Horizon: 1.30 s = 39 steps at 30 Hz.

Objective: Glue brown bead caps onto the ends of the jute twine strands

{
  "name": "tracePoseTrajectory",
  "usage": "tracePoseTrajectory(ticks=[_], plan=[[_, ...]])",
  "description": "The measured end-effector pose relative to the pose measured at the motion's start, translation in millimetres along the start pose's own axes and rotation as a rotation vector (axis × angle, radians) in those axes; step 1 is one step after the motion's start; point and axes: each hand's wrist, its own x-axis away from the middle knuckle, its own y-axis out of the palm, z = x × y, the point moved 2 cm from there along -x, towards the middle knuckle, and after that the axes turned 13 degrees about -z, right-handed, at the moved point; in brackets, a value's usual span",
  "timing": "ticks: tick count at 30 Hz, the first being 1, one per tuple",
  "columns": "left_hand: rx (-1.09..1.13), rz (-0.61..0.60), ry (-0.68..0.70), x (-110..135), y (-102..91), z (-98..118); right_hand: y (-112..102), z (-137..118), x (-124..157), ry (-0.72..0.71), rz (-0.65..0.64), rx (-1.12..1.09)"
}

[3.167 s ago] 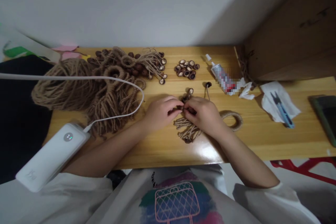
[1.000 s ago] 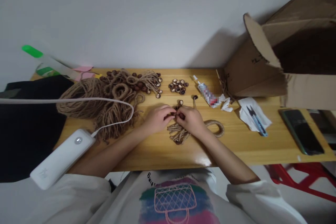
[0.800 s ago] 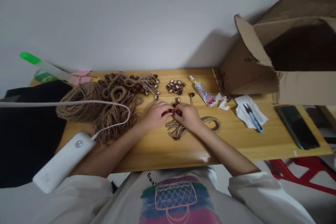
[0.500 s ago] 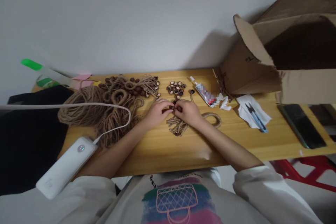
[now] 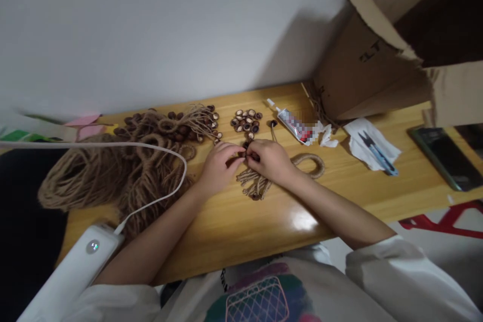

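Note:
My left hand (image 5: 222, 166) and my right hand (image 5: 269, 160) meet over the table, thumbs and fingers pinched together at a small dark brown nutshell (image 5: 246, 146). Fingertips cover most of it. Beneath my right hand lies a jute rope tassel (image 5: 252, 181), its loop (image 5: 313, 163) curving out to the right of the wrist. Another dark nutshell sits among the tassel's lower strands. Just beyond the hands is a cluster of halved nutshells (image 5: 246, 122). A single shell with a cord (image 5: 273, 124) rests to the right of that cluster.
Left of the hands are jute cord (image 5: 81, 171) and a pile of tassels with shells (image 5: 169, 126). A white power bank (image 5: 71, 271) trails a cable. Rightward lie a glue tube (image 5: 294, 123), thread snips (image 5: 377, 153) on tissue, a phone (image 5: 449, 158) and a cardboard box (image 5: 354, 70).
The view has tilted and shifted, so the box sits higher and the power bank lower. Both hands keep their pinch at the same spot by the tassel.

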Motion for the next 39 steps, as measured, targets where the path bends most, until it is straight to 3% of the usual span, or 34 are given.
tracePoseTrajectory(ticks=[39], plan=[[-0.029, -0.009, -0.018, 1.4, 0.6, -1.6, 5.4, -0.2, 4.3, -0.030, 0.012, 0.067]])
